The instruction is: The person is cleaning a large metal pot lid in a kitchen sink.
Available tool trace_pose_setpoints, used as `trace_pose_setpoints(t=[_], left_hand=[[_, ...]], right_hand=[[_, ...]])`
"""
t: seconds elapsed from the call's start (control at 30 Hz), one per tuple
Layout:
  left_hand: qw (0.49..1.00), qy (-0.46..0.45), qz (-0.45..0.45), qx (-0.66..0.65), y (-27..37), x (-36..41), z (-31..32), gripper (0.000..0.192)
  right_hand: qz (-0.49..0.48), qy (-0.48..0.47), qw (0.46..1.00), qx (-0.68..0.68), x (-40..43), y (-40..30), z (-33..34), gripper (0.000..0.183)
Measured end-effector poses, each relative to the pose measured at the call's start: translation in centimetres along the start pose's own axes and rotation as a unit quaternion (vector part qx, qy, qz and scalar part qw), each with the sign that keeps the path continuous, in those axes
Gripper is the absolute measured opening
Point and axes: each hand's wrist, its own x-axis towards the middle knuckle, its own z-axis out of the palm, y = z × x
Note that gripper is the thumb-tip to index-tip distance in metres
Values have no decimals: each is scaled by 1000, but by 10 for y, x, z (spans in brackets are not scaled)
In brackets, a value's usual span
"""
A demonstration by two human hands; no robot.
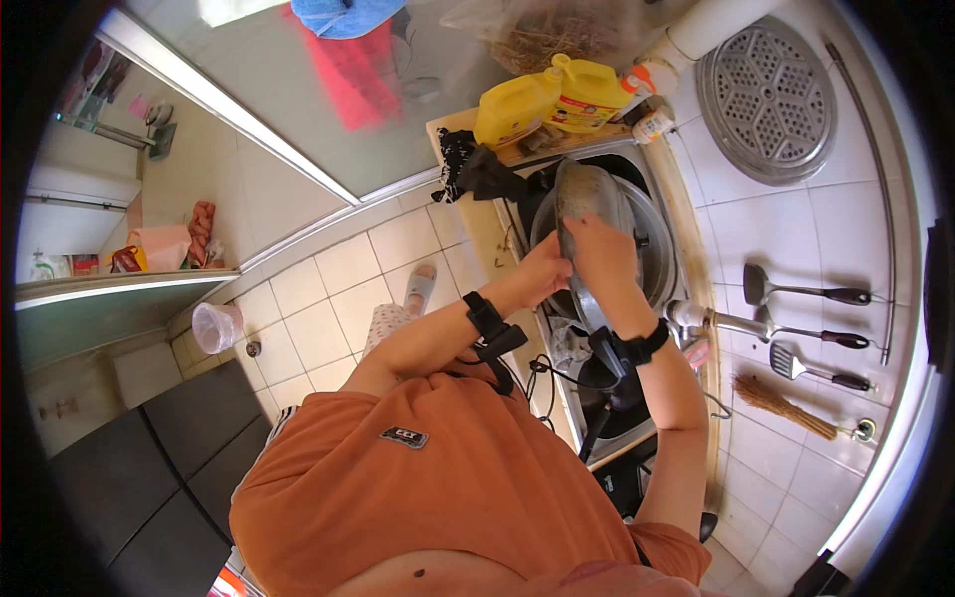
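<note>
A round, shallow metal vessel or lid [595, 195] is tilted steeply on its edge above the sink. My left hand [546, 270] grips its near rim from the left. Beside it, my right hand [606, 257] is curled over the same rim; its fingertips are partly hidden, and whether it also holds a cloth or scrubber cannot be told. Behind and below sits a wide metal pot [656, 231] in the steel sink [650, 160]. Black straps with small devices circle both wrists, and the faucet [735, 323] reaches in from the right.
Yellow jugs [516, 109] stand on the ledge behind the sink, near dark cloths [489, 175]. A black-handled pan [608, 407] lies in the nearer basin beside a clear plastic bag [568, 342]. Cables hang between the wrists. Spatulas [813, 292] and a brush [783, 407] hang on the tiled wall.
</note>
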Motion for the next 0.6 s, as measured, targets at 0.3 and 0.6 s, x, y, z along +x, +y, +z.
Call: trace_pose_setpoints(t=[0.3, 0.6], left_hand=[[1000, -5, 1, 15, 4, 1, 0, 69], [1000, 7, -10, 8, 4, -4, 2, 72]], right_hand=[[-40, 7, 999, -5, 10, 17, 7, 34], [3, 56, 997, 61, 21, 16, 21, 34]])
